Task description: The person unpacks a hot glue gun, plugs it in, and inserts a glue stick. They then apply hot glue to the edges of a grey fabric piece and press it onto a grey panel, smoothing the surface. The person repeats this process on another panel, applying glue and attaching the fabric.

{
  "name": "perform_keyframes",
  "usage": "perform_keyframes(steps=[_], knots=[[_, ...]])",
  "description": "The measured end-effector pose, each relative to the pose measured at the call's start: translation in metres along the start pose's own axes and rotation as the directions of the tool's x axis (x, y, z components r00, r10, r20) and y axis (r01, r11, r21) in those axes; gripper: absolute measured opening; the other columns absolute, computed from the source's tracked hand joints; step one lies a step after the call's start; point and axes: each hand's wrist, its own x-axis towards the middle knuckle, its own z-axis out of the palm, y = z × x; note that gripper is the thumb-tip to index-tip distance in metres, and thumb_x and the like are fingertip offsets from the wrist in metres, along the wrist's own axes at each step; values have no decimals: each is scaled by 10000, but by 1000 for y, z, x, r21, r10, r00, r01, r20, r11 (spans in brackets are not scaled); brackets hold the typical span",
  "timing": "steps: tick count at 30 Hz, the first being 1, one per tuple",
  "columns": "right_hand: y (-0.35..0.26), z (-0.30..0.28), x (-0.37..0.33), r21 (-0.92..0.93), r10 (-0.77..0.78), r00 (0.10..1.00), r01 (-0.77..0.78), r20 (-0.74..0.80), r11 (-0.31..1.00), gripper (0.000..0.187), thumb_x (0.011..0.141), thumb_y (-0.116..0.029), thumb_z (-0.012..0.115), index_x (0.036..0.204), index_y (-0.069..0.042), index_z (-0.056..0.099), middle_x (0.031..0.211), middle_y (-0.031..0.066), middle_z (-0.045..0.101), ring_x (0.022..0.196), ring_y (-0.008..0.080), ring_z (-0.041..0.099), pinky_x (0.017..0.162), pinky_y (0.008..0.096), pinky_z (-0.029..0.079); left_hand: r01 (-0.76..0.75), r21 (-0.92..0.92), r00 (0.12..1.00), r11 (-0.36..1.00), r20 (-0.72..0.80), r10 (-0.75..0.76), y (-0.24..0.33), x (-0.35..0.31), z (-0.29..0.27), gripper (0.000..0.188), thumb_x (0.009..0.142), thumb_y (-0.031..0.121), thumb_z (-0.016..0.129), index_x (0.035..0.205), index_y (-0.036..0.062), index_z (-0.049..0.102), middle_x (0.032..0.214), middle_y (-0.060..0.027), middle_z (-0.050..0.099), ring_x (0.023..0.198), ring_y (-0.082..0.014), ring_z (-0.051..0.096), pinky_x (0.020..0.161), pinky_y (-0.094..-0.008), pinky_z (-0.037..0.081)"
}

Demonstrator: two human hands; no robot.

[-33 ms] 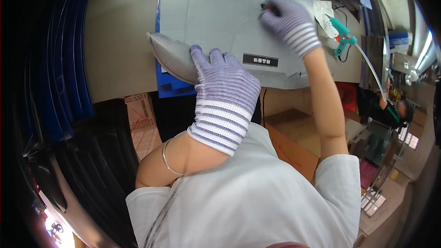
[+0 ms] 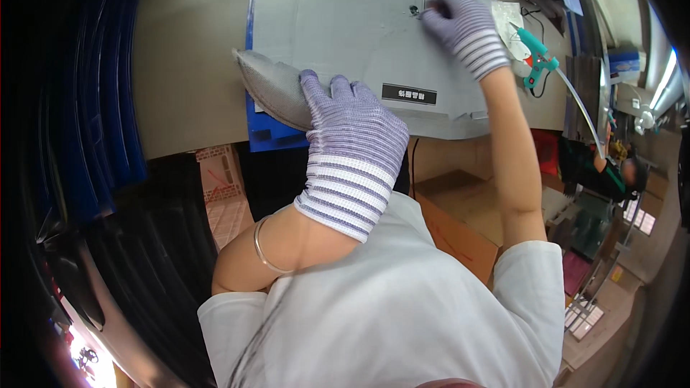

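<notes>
A grey, semi-clear plastic garment bag (image 2: 345,36) lies over a blue sheet (image 2: 277,135) on the table. It bears a black label (image 2: 408,94) and dark round snap-like fittings (image 2: 414,10). My left hand (image 2: 352,118), in a purple-and-white striped knit glove, rests on the near left part with fingers spread. Beside its fingertips a grey mesh-like flap (image 2: 269,90) stands folded up at the left edge. My right hand (image 2: 463,25), gloved alike, hovers just right of one fitting, fingers curled together and slightly blurred. What they hold, if anything, is hidden.
A teal glue gun (image 2: 535,57) with a cord lies at the right, beside a crumpled clear plastic bag (image 2: 509,29). Blue plastic sheets (image 2: 93,86) hang at the left. An open cardboard box (image 2: 460,223) stands below the table edge. Another person (image 2: 607,172) is farther right.
My right hand has moved slightly right and up, away from the fitting, which now shows more fully. The left hand and the garment bag have shifted barely at all.
</notes>
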Motion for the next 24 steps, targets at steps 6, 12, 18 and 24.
perform_keyframes(steps=[6, 12, 18, 24], knots=[[-25, -1, -23, 110, -197, 980, 196, -1, 974, 233, 806, -279, 643, 902, -66, 644, 800, 111, 655, 732, 255, 637, 726, 349, 518, 59, 26, 994, 998, 92, -61, 0, -1, -7, 181, 786, 145, 630, 907, 21, 685, 975, -152, 585, 1066, -264, 528, 1029, -602, 247], [-21, -1, -20, 90, -71, 997, 70, 13, 994, 236, 805, -282, 639, 904, -68, 645, 825, 98, 665, 736, 240, 645, 739, 356, 514, 53, -13, 996, 998, 77, -52, 0, 0, -8, 189, 791, 169, 631, 899, 26, 692, 959, -159, 588, 1069, -279, 528, 1033, -612, 233], [-14, -2, -16, 68, -112, 994, 111, 7, 991, 252, 798, -292, 646, 929, -77, 634, 838, 100, 654, 768, 266, 634, 731, 363, 511, 71, -15, 996, 997, 57, -70, 1, -1, -5, 182, 781, 167, 634, 884, 32, 698, 956, -161, 590, 1071, -282, 527, 1034, -620, 229], [-46, 3, -21, 156, -114, 991, 102, 72, 983, 311, 777, -327, 672, 923, -56, 632, 807, 107, 657, 744, 225, 638, 727, 330, 523, 69, -1, 990, 998, 120, -69, 0, 1, -11, 186, 782, 163, 635, 889, 23, 695, 962, -147, 596, 1056, -268, 538, 1032, -613, 239]])
